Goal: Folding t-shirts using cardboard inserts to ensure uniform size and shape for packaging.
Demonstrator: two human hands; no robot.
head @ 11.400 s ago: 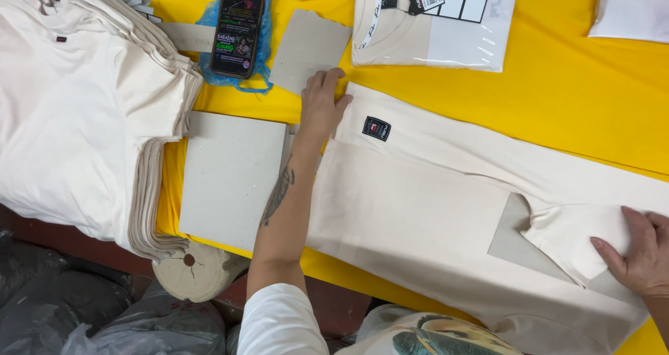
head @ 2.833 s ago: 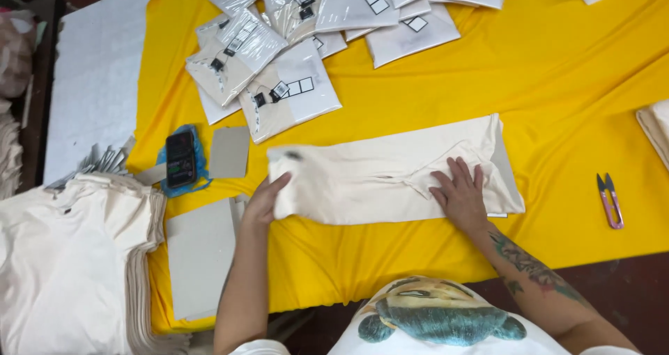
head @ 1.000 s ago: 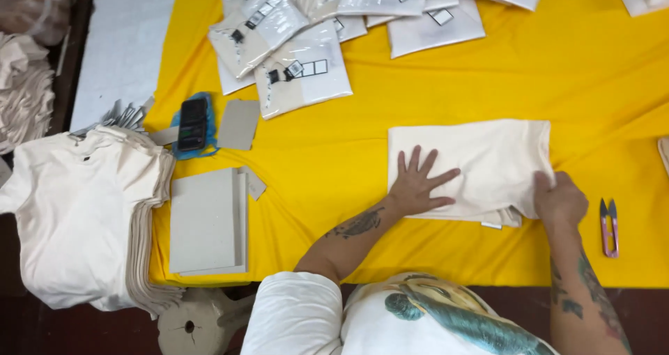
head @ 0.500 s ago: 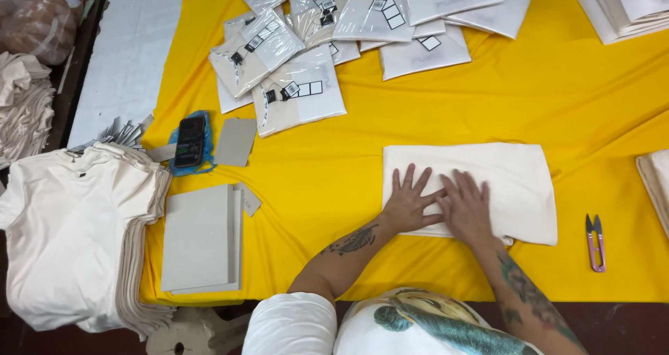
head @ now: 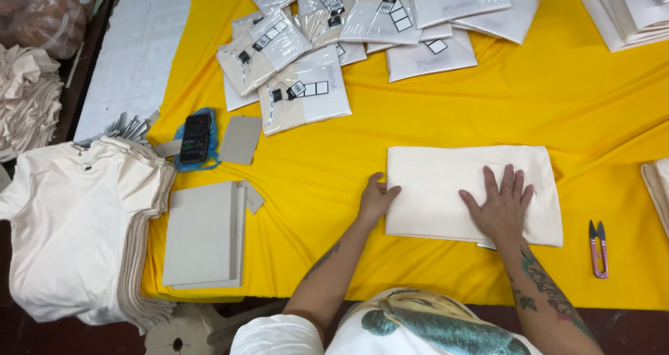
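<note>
since half a second ago the left hand (head: 376,203) is seen shifted off the top of the folded cream shirt (head: 474,191) to its left short edge, while the right hand (head: 503,205) is found further right on the cloth, nearer the middle.

the shirt is laid as a flat rectangle on the yellow worktop (head: 334,160), close to the near edge, with its long axis running left to right across the view. the left fingers (head: 380,184) are curled loosely round the left edge, touching it, though whether the edge is truly pinched cannot be told. the right fingers (head: 507,181) are spread flat and pressed on top, pointing away from the body; nothing is gripped by them. so the shirt is reached by both hands, its bulk lying to the right of the left hand and under the right one.

a small pair of pink-handled snips (head: 598,247) is seen just right of the shirt, apart from it. a stack of grey cardboard sheets (head: 202,233) and a pile of unfolded cream shirts (head: 77,222) are set well to the left, a phone (head: 196,137) beyond them, and bagged shirts (head: 306,90) along the far side.
</note>
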